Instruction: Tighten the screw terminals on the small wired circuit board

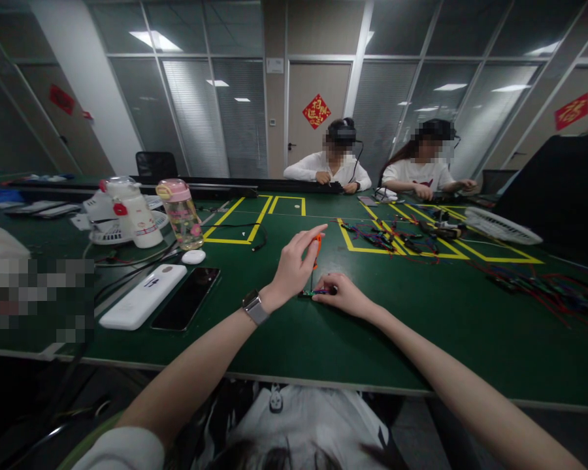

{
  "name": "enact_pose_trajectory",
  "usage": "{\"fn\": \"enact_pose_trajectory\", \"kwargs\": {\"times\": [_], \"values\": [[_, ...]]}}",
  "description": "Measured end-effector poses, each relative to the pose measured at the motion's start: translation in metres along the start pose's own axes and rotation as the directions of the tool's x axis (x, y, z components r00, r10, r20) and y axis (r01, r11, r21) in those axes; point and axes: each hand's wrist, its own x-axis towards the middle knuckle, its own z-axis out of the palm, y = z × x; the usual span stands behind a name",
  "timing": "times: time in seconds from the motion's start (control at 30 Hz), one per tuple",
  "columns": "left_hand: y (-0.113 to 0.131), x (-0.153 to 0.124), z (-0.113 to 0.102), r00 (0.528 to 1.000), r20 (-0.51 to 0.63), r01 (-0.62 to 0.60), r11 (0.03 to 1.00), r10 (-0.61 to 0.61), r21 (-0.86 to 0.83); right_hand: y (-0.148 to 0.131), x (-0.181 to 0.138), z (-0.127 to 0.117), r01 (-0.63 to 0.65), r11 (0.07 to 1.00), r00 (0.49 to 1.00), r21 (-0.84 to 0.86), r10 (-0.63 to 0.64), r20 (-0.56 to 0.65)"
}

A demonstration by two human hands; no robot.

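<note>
My left hand (294, 261), with a watch at the wrist, grips an orange-handled screwdriver (317, 251) between thumb and fingers. The handle stands upright and is partly hidden by the hand; its thin dark shaft points down at a small green circuit board (308, 294). The board rests on the green table, and my right hand (342, 294) is closed on its right side, pinching it along with some coloured wires. Whether the tip touches a screw is too small to tell.
Left of my hands lie a black phone (189, 299), a white power bank (144, 297) and a white earbud case (193, 257). Behind them stand two bottles (183, 219). Wired boards (372, 236) lie in yellow-taped areas, with more wires (534, 287) at right. Two people sit opposite.
</note>
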Motion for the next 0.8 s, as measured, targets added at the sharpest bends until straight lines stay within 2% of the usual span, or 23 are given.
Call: {"fn": "enact_pose_trajectory", "kwargs": {"times": [0.2,0.47,0.7,0.8], "values": [[0.0003,0.0005,-0.0010,0.998,-0.058,0.018,0.995,-0.012,0.093,-0.0015,-0.0003,-0.0011,-0.002,1.000,1.000,-0.006,0.002,0.006],[-0.0010,0.0011,-0.0012,1.000,-0.015,0.000,1.000,-0.001,-0.028,0.0026,0.0003,0.0011,0.008,1.000,1.000,0.013,-0.008,0.005],[0.0008,0.0008,-0.0012,0.991,-0.130,-0.008,0.995,0.020,0.098,0.0011,-0.0001,0.0000,0.001,1.000,1.000,-0.007,0.000,0.005],[0.0006,0.0000,-0.0017,0.994,-0.113,0.002,0.996,0.008,0.091,0.0013,0.0001,-0.0001,0.001,1.000,1.000,0.002,-0.001,0.004]]}}
